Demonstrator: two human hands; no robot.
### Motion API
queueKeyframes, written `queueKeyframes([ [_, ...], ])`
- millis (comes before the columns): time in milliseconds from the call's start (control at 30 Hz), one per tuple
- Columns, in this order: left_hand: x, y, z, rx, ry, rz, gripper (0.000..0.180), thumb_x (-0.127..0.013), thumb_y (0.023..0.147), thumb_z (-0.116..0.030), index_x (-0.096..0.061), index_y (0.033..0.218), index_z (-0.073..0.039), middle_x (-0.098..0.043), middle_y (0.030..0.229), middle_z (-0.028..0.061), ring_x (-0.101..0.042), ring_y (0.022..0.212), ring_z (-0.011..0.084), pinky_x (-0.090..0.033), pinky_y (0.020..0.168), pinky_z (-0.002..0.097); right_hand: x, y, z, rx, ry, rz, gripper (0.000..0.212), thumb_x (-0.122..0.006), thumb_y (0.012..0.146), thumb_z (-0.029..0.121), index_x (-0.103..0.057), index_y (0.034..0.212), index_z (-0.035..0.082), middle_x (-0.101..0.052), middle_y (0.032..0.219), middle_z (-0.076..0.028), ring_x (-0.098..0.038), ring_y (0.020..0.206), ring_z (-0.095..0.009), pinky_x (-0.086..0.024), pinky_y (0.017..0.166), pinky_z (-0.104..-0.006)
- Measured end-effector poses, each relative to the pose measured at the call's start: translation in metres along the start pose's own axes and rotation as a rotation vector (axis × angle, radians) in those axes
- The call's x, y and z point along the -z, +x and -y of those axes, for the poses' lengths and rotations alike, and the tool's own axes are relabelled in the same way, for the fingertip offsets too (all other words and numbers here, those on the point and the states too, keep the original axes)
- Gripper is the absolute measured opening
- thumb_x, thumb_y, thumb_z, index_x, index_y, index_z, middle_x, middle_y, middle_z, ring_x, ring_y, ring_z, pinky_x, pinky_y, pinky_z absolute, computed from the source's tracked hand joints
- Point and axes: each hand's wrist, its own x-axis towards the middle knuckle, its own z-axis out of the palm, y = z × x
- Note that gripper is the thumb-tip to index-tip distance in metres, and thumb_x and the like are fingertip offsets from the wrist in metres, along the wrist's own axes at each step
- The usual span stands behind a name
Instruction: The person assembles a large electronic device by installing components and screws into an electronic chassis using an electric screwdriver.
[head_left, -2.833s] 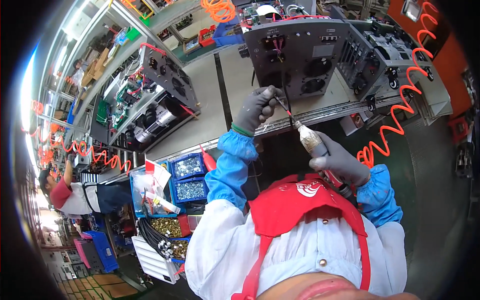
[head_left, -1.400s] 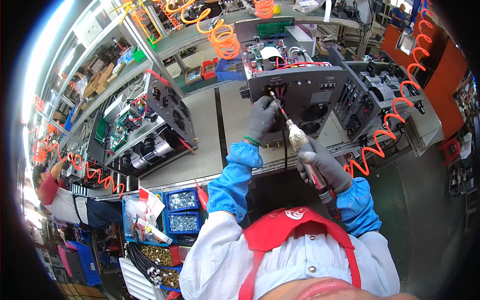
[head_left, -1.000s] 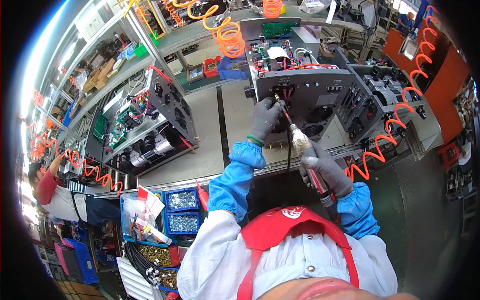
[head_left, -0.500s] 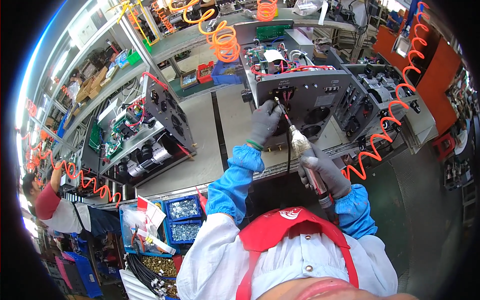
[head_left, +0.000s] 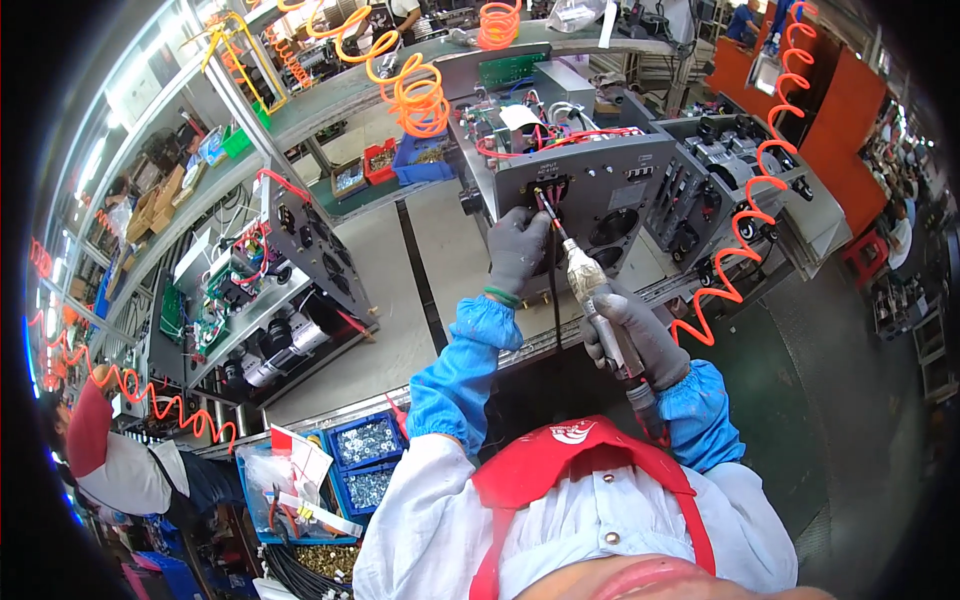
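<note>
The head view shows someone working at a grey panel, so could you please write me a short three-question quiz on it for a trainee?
1. True or false: the left hand is gloved in grey.
2. What does the right hand grip? A) a hammer B) a power driver C) a pair of scissors
3. Fill the gap: the two blue bins of small silvery parts are on the ____ side of the red apron, as the wearer sees it.

Key: 1. True. 2. B. 3. Left.
</note>
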Motion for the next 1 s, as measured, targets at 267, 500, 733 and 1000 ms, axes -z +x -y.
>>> queueKeyframes([
  [267, 0.003, -0.004, -0.019, 0.059, -0.006, -0.004, 0.03, -0.066, 0.085, -0.025, -0.063, 0.073, 0.002, -0.059, 0.055, 0.0071, -0.057, 0.044, 0.0142, -0.042, 0.042, 0.0315, -0.019, -0.005, 0.01, -0.061, 0.019, -0.077, 0.041, -0.056, 0.093, 0.041, -0.05, 0.118, 0.009, -0.059, 0.075, -0.003, -0.059, 0.056, -0.011, -0.052, 0.047, -0.0246],
  [500, 0.001, -0.004, -0.018, 0.0, 0.06, -0.056, 0.034, -0.066, 0.083, -0.031, -0.067, 0.082, 0.003, -0.065, 0.068, 0.021, -0.067, 0.065, 0.0319, -0.049, 0.06, 0.0413, -0.035, -0.002, 0.015, -0.067, -0.086, -0.101, 0.047, -0.058, 0.093, 0.039, -0.046, 0.128, 0.01, -0.06, 0.075, -0.002, -0.06, 0.055, -0.01, -0.052, 0.046, -0.0239],
  [733, -0.005, -0.002, -0.012, -0.02, 0.078, -0.081, 0.035, -0.065, 0.083, -0.03, -0.065, 0.079, 0.004, -0.063, 0.068, 0.023, -0.065, 0.066, 0.0361, -0.047, 0.06, 0.0435, -0.039, 0.003, 0.019, -0.083, -0.149, -0.127, 0.046, -0.059, 0.092, 0.031, -0.044, 0.128, 0.007, -0.059, 0.075, -0.003, -0.06, 0.056, -0.01, -0.052, 0.047, -0.0237],
  [1000, 0.021, -0.009, -0.012, -0.223, 0.135, -0.243, 0.037, -0.068, 0.089, -0.035, -0.064, 0.099, 0.0, -0.065, 0.081, 0.0121, -0.063, 0.075, 0.0209, -0.048, 0.066, 0.0354, 0.056, -0.035, 0.043, 0.09, -0.34, -0.168, 0.068, -0.074, 0.078, 0.023, -0.044, 0.134, 0.001, -0.06, 0.096, -0.006, -0.059, 0.082, -0.013, -0.049, 0.073, -0.0291],
])
